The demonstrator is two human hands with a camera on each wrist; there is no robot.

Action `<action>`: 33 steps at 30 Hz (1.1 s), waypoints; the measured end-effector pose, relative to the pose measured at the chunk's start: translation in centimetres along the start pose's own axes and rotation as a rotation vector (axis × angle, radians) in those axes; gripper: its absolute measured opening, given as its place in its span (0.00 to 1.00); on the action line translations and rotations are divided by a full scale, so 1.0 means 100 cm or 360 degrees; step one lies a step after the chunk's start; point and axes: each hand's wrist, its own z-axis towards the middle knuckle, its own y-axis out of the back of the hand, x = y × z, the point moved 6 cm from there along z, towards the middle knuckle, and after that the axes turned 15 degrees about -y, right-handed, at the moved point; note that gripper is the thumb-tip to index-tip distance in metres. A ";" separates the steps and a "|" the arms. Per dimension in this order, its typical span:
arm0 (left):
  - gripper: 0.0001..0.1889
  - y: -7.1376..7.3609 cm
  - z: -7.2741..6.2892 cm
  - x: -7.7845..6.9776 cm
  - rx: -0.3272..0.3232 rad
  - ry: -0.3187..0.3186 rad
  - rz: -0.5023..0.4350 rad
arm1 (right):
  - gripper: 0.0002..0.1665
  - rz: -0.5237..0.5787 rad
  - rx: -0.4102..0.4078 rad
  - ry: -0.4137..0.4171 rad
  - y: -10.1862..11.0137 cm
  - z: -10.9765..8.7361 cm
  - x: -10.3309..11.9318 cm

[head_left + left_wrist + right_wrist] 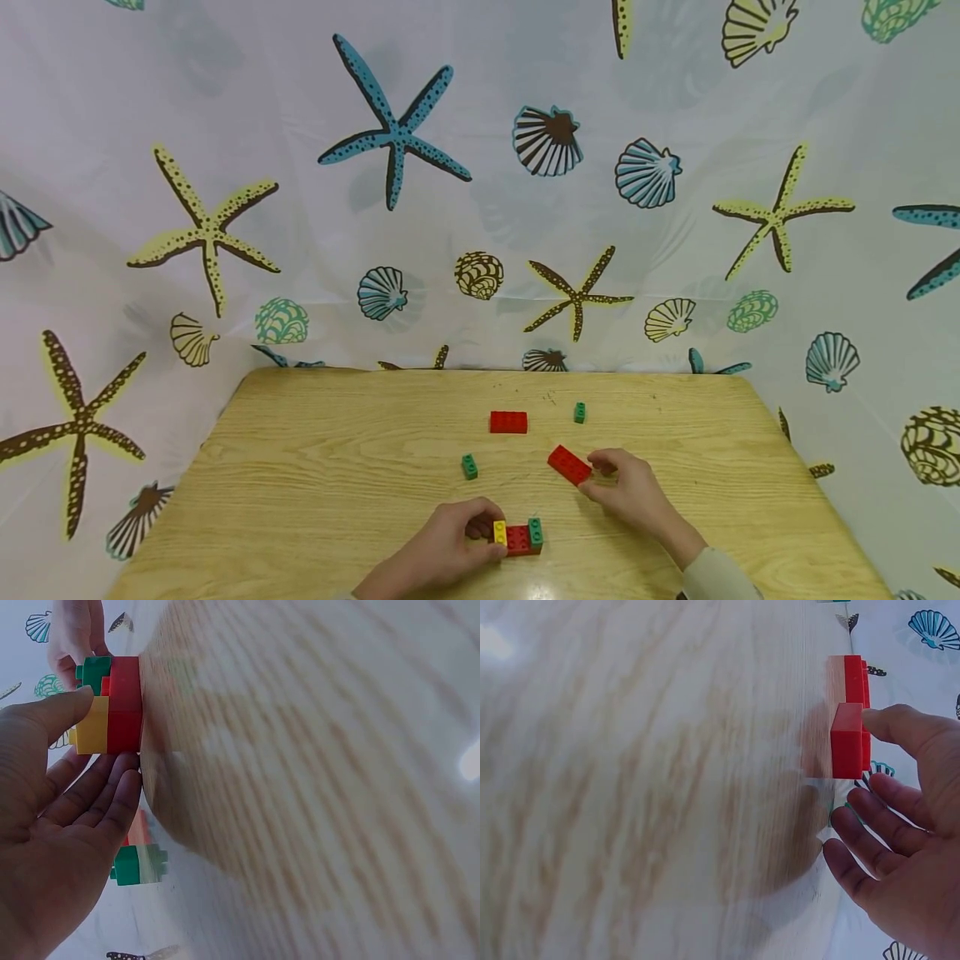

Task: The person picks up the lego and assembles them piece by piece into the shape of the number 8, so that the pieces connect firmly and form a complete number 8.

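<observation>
In the head view my left hand (454,543) holds the yellow end of a small brick assembly near the front of the table. It is a red brick (517,540) with a yellow brick (500,532) on its left and a green brick (535,532) on its right. The left wrist view shows the thumb against the yellow brick and the fingers close by the red one. My right hand (628,490) is around the near end of another red brick (567,465), thumb at its corner, the other fingers spread loosely (875,825) beside it.
Farther back lies a red brick (508,422), with a small green brick (580,412) to its right. Another small green brick (469,467) lies beyond the left hand. A curtain with starfish and shells (450,333) surrounds the wooden table (315,450).
</observation>
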 end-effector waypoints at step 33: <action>0.15 0.000 -0.001 0.002 -0.0007 0.0000 -0.0019 | 0.21 -0.0170 -0.0062 -0.0005 -0.009 0.006 0.008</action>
